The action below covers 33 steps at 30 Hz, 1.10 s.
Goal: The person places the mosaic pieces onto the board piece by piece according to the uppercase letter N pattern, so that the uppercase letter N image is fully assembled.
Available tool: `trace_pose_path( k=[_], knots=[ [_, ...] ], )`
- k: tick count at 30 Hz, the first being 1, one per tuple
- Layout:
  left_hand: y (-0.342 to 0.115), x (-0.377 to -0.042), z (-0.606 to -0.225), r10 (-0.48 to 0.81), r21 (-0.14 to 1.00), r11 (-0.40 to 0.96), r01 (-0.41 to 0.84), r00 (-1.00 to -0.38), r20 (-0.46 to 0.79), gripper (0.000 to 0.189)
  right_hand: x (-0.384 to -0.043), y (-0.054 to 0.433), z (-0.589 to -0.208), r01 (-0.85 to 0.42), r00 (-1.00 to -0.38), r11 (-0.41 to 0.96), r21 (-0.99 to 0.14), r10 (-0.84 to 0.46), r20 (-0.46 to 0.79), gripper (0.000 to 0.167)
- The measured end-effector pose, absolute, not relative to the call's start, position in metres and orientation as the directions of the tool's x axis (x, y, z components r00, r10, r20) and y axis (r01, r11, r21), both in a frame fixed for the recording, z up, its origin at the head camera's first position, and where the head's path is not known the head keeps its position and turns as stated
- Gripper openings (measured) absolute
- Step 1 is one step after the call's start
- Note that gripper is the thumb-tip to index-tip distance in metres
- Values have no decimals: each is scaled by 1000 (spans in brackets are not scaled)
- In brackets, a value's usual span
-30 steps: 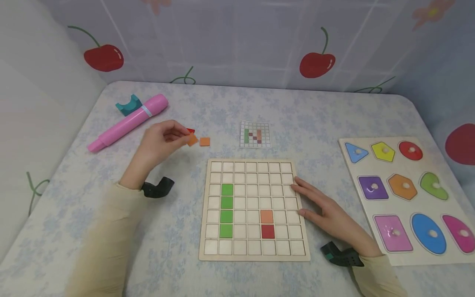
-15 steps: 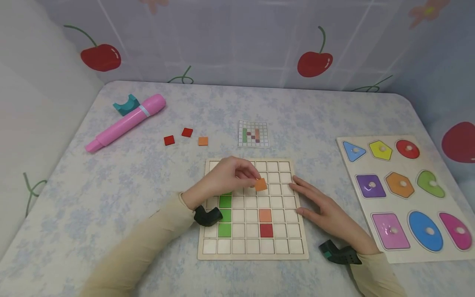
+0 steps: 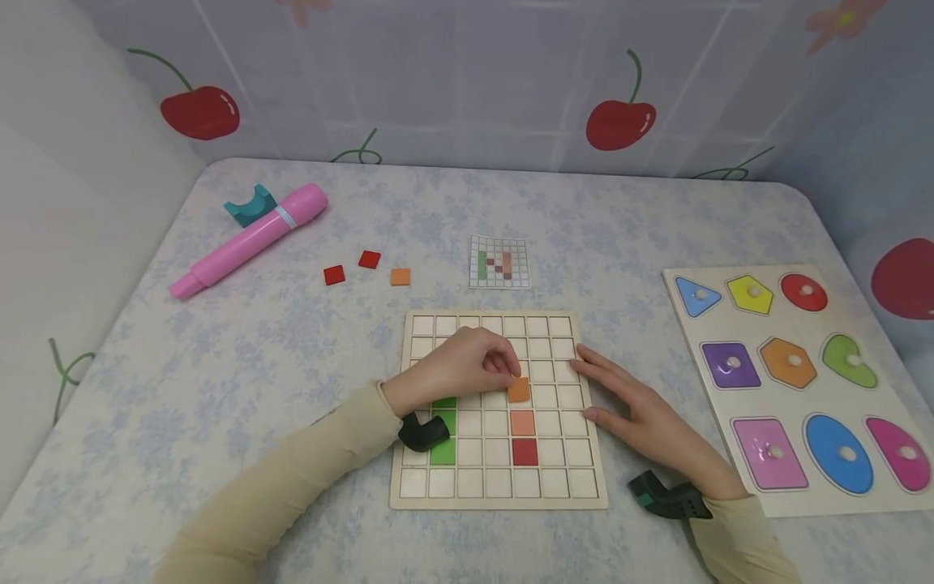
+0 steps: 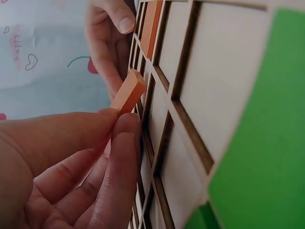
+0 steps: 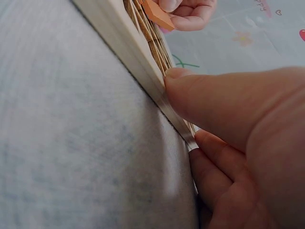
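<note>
Moved a little toward the near side of the worktop [image 3: 613,219] since half a second ago: left hand [image 3: 470,362] with the orange tile [image 3: 518,390]. Clamped between thumb and fingertips, tilted over the grid board [image 3: 499,502], just beyond a pale orange tile [image 3: 522,422]; contact with the board not possible to tell. At the board's right rim, with fingers apart and rather straight, touching it: right hand [image 3: 642,414]. In the board also a red tile [image 3: 524,452] and green tiles [image 3: 443,453], partly hidden. Toward the worktop's far left corner, a pink pen-shaped thing [image 3: 251,241]; nearer to the far edge's middle, a pattern card [image 3: 499,276]; along the right edge, a shape puzzle [image 3: 740,324].
</note>
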<state>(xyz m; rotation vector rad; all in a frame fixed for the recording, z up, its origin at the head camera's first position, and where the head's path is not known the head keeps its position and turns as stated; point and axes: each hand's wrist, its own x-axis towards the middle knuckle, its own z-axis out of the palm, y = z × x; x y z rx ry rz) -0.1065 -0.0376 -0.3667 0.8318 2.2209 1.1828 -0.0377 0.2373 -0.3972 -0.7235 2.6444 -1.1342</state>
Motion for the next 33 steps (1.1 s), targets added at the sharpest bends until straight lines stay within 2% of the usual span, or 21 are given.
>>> trace_pose_path(
  k=[8,17,20,24,29,33],
  knots=[
    [-33,-102,-365,725,804,478,354,-675,-133,6,-37,237,-396,-368,-865,593,-716,-500,30,58],
    [-36,-104,-367,705,767,506,394,-702,-105,4,-36,237,-394,-372,-865,591,-716,-500,37,58],
    [-47,-110,-360,677,803,476,358,-732,-75,8,-37,236,-394,-365,-867,596,-715,-497,29,58],
    [-73,-125,-343,589,849,444,287,-807,-36,14,-37,236,-394,-367,-865,593,-717,-500,30,58],
    [-123,-147,-333,388,859,473,199,-921,0,20,-37,236,-395,-377,-862,586,-717,-506,41,59],
    [-169,-160,-340,221,843,527,107,-975,-15,29,-37,237,-395,-384,-859,583,-716,-510,46,59]
  ],
)
